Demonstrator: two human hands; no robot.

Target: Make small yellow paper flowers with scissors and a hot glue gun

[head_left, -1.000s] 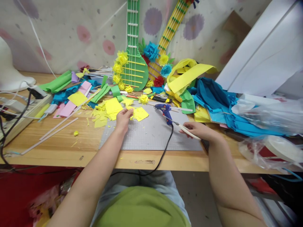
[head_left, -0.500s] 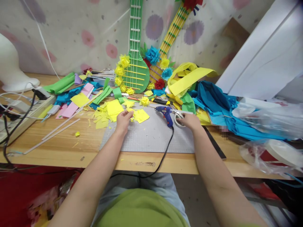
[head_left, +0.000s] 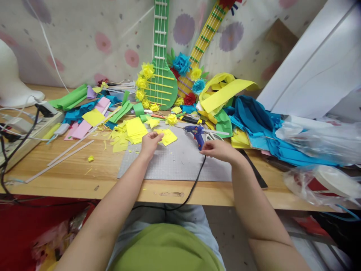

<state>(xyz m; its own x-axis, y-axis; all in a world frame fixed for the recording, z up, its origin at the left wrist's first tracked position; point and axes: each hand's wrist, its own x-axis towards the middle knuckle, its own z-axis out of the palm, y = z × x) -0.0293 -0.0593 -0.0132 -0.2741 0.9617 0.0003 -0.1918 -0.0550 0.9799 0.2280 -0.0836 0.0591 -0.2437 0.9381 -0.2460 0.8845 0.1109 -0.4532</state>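
Taking the middle of the grey gridded cutting mat (head_left: 176, 167) as the centre of the clock, the left hand (head_left: 151, 142) is at ten o'clock. Its thumb and fingertips are close together beside the bright yellow square sheet of paper (head_left: 170, 138), which lies near twelve o'clock; I cannot tell whether they pinch a piece of it. This hand has stayed at almost the same place.

The right hand (head_left: 216, 149) is what has changed. One second ago it carried the white-handled metal scissors (head_left: 208, 137); now these lie at two o'clock, partly hidden behind the hand. The hand has come back toward the body, its fingers loosely bent and without any object to be seen in them. The fingertips are just beside the lower end of the dark blue plastic glue gun (head_left: 198, 136), at one o'clock; whether they touch it, I cannot tell. In my judgement, the cutting is put aside for this moment, and the right hand is free.

The thick pile of yellow paper squares (head_left: 136, 130) is at ten o'clock, and a yellow paper flower (head_left: 171, 119) is at twelve.
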